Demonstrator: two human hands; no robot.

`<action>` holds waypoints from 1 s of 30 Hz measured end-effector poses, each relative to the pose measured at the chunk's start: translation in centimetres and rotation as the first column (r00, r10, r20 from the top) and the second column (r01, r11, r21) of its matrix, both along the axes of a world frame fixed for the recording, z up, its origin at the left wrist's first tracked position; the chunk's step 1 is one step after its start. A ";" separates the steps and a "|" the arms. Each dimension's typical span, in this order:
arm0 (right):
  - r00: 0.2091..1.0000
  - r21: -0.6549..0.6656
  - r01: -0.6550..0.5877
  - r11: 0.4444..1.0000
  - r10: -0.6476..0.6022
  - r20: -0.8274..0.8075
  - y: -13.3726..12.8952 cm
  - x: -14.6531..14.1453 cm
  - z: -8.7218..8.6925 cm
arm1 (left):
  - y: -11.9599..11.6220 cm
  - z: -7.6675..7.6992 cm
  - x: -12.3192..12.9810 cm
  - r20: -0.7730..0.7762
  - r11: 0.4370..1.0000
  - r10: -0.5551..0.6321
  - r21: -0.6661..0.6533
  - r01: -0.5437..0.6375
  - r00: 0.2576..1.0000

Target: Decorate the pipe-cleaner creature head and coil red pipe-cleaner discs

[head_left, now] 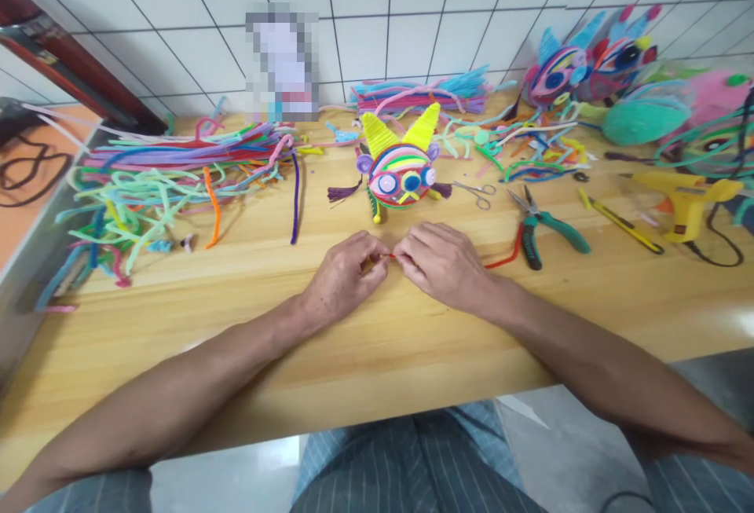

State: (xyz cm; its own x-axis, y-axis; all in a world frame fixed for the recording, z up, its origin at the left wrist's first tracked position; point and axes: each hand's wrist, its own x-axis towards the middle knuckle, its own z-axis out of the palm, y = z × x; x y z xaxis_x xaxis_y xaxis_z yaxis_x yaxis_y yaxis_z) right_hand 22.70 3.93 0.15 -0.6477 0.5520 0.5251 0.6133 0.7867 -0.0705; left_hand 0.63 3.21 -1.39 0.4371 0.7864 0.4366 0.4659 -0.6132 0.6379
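Observation:
Between my fingertips, over the wooden table, I hold a red pipe cleaner (502,263); its longer end runs out past my right hand toward the pliers. My left hand (347,273) pinches one end of it with thumb and forefinger. Close beside, my right hand (439,261) is closed on the same piece, and a short red bit shows in the gap. Just beyond my hands sits a colourful animal head made of pipe cleaners (403,175), with yellow ears, ringed eyes and dark purple tassels.
Bundled and loose pipe cleaners (194,152) cover the left side. To the right lie small scissors (477,194), green-handled pliers (545,226), a yellow craft knife (621,222) and a yellow glue gun (683,199) with its cord. More finished heads (557,77) stand by the tiled wall (412,34).

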 end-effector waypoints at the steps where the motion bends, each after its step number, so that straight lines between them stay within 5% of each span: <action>1: 1.000 0.011 0.001 1.000 -0.001 0.019 -0.1 0.0 0.0 | 0.0 0.0 0.0 -0.006 1.000 -0.012 0.011 0.012 1.000; 8: 0.997 -0.053 0.013 0.999 -0.017 -0.072 -0.3 -0.2 -0.2 | -0.3 0.2 0.0 0.035 0.998 0.017 -0.053 -0.015 0.999; 15: 0.913 -0.343 -0.004 0.939 -0.137 -0.385 -0.8 -1.0 -0.8 | -0.6 0.2 0.4 0.211 0.974 0.150 -0.198 -0.108 0.966; 19: 0.818 -0.515 -0.018 0.857 -0.284 -0.501 -1.2 -2.0 -0.7 | -0.8 0.2 1.0 0.368 0.898 0.274 -0.429 -0.099 0.889; 25: 0.716 -0.687 -0.134 0.714 -0.410 -0.565 -1.0 -2.1 -0.7 | -0.3 -0.2 1.5 0.502 0.746 0.351 -0.660 0.088 0.790; 27: 0.744 -0.663 -0.096 0.742 -0.389 -0.543 -0.7 -1.6 -0.6 | 0.1 -0.2 1.1 0.487 0.741 0.329 -0.664 0.098 0.809; 30: 0.837 -0.535 -0.052 0.843 -0.255 -0.484 -0.1 -0.8 -0.5 | 0.6 -0.1 0.3 0.407 0.830 0.211 -0.555 0.057 0.889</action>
